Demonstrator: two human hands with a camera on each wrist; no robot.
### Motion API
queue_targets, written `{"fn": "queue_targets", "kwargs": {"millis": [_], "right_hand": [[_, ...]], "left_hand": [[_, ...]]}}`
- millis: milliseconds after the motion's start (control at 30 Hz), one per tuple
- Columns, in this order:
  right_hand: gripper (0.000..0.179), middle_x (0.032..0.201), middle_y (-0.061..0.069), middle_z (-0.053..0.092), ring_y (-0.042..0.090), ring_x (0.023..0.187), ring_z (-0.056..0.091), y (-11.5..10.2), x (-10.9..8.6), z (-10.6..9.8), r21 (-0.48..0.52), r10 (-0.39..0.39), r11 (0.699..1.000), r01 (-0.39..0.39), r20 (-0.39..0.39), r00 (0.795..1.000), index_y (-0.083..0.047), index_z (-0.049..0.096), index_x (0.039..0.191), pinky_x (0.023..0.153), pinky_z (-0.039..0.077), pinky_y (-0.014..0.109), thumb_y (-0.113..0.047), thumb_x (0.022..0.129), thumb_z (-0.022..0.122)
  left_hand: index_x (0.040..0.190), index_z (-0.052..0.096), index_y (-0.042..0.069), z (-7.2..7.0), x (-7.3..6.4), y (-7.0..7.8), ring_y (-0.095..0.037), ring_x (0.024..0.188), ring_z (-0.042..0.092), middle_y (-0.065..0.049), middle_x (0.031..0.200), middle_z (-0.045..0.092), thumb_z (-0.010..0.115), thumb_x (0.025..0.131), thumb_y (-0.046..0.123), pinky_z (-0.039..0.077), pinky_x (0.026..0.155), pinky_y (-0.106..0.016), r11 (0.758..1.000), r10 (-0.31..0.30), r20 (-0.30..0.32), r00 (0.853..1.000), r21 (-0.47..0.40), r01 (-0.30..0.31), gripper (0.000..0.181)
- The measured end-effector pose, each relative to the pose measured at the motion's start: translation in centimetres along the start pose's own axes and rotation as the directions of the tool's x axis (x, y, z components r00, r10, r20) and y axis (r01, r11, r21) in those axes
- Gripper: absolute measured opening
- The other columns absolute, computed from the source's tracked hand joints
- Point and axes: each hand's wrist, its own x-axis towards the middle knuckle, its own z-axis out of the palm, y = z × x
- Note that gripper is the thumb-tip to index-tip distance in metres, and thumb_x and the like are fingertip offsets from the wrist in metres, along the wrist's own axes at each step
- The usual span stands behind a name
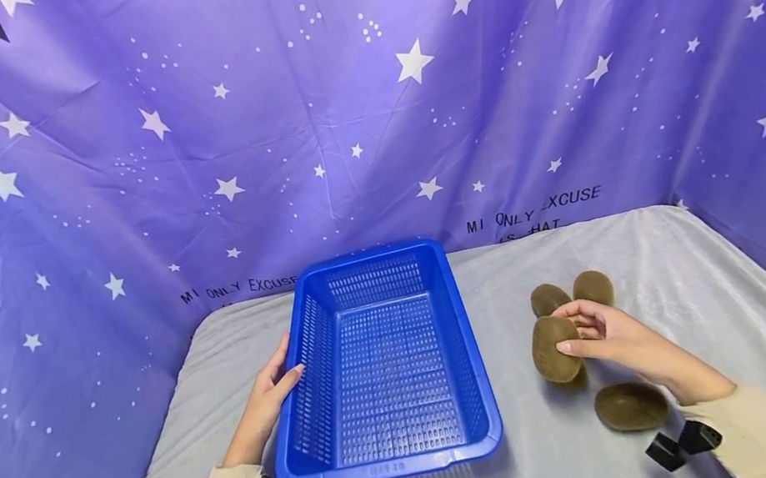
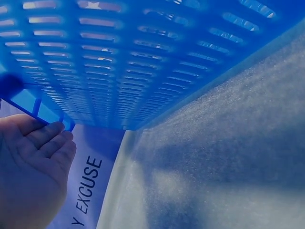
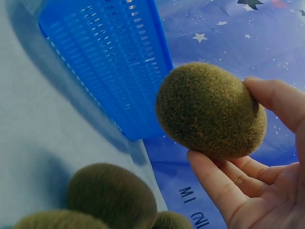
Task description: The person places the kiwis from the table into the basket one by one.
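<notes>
A blue plastic basket [image 1: 480,392] with slotted walls stands on the table, and no contents show inside it. My left hand [image 1: 264,394] grips its left rim, thumb over the top edge; in the left wrist view the fingers [image 2: 50,136] lie under the rim on the outside. To the right of the basket, my right hand [image 1: 611,332] pinches a brown fuzzy kiwi [image 1: 554,350] between thumb and fingers. The right wrist view shows this kiwi [image 3: 209,109] held up off the table. Several other kiwis [image 1: 632,406] lie around and below that hand, one partly hidden beneath the held one.
A pale grey cloth [image 1: 543,466] covers the table. Purple curtains [image 1: 331,112] with white stars and printed lettering enclose the back and both sides. Close to the right wrist, one kiwi lies nearer the front than the others.
</notes>
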Motion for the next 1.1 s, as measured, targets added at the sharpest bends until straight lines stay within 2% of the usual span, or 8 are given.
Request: {"fn": "queue_targets", "kwargs": {"millis": [233,500,600,900,1100], "right_hand": [[0.041,0.101,-0.003,0.065,0.008,0.092,0.062,-1.0,0.7,0.8,0.071,-0.077,0.995,0.075,0.026,0.997,0.015,0.043,0.120,0.075,0.051,0.022,0.000,0.087,0.062],[0.041,0.104,-0.004,0.063,0.006,0.095,0.061,-1.6,1.5,1.7,0.059,-0.111,0.992,0.111,0.005,0.994,0.014,0.045,0.120,0.079,0.050,0.019,-0.001,0.087,0.062],[0.040,0.106,-0.003,0.061,0.004,0.097,0.059,-1.6,1.9,1.9,0.043,-0.098,0.994,0.098,-0.015,0.995,0.012,0.046,0.120,0.081,0.048,0.018,-0.003,0.087,0.063],[0.046,0.116,0.016,0.055,0.002,0.100,0.056,-2.6,3.0,2.7,0.013,-0.027,1.000,0.028,-0.051,0.998,0.008,0.045,0.124,0.083,0.047,0.018,-0.011,0.087,0.064],[0.046,0.114,0.014,0.057,0.005,0.098,0.059,-3.1,3.8,3.4,0.059,-0.034,0.998,0.037,-0.052,0.998,0.009,0.045,0.123,0.082,0.047,0.019,-0.010,0.086,0.065]], "left_hand": [[0.151,0.010,0.006,0.1,-0.2,-0.3,-0.016,0.129,0.036,-0.019,0.155,0.014,0.047,0.098,0.012,0.043,0.092,-0.018,1.000,-0.005,0.005,1.000,-0.001,0.005,0.065],[0.151,0.010,0.004,0.4,-0.1,-0.4,0.000,0.114,0.047,-0.024,0.153,0.016,0.045,0.098,0.009,0.048,0.086,-0.021,0.999,0.002,-0.007,1.000,-0.038,-0.002,0.064],[0.151,0.011,0.004,0.5,-0.1,-0.3,-0.001,0.111,0.050,-0.025,0.152,0.018,0.045,0.098,0.009,0.049,0.085,-0.023,0.999,-0.005,-0.005,1.000,-0.042,0.005,0.063],[0.152,0.011,0.006,0.2,0.0,-0.3,-0.001,0.111,0.050,-0.022,0.152,0.020,0.046,0.098,0.011,0.049,0.085,-0.023,0.998,-0.023,-0.020,1.000,-0.055,0.021,0.064],[0.151,0.011,0.006,0.2,0.0,-0.3,-0.003,0.111,0.051,-0.024,0.151,0.021,0.046,0.098,0.011,0.049,0.085,-0.024,0.998,-0.016,-0.009,1.000,-0.061,0.016,0.064]]}}
